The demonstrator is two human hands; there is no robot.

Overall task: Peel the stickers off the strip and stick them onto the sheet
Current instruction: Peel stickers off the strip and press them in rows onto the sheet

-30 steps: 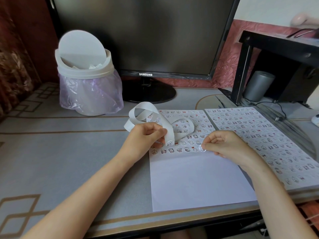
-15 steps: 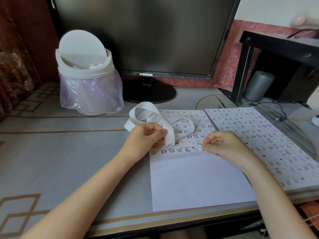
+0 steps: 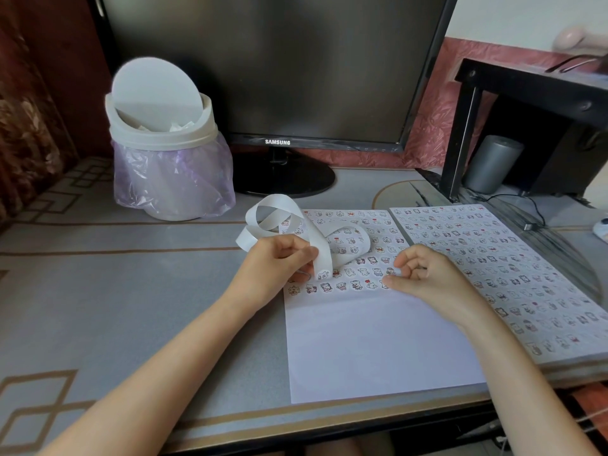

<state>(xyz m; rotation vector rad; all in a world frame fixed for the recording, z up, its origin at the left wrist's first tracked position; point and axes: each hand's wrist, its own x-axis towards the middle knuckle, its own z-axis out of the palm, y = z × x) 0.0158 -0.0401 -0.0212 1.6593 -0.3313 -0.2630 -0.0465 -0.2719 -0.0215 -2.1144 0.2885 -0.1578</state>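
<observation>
A white sheet (image 3: 378, 343) lies on the desk, its far half covered with rows of small cartoon stickers. My left hand (image 3: 276, 264) pinches the curly white sticker strip (image 3: 324, 258) between thumb and fingers just above the sheet's left edge. One sticker shows at the strip's lower end, and the rest loops up behind the hand. My right hand (image 3: 427, 278) rests on the sheet with its fingers curled. Its thumb tip presses a sticker (image 3: 383, 284) at the right end of the nearest row.
A second sheet (image 3: 513, 268) full of stickers lies to the right. A white bin (image 3: 164, 153) with a purple bag stands at the back left, a dark monitor (image 3: 279, 67) behind the sheets. At the right are a black shelf (image 3: 526, 83) and a grey cylinder (image 3: 493, 162).
My right index finger has lifted slightly off the sheet while the thumb stays on the sticker. The left hand and the strip have hardly moved.
</observation>
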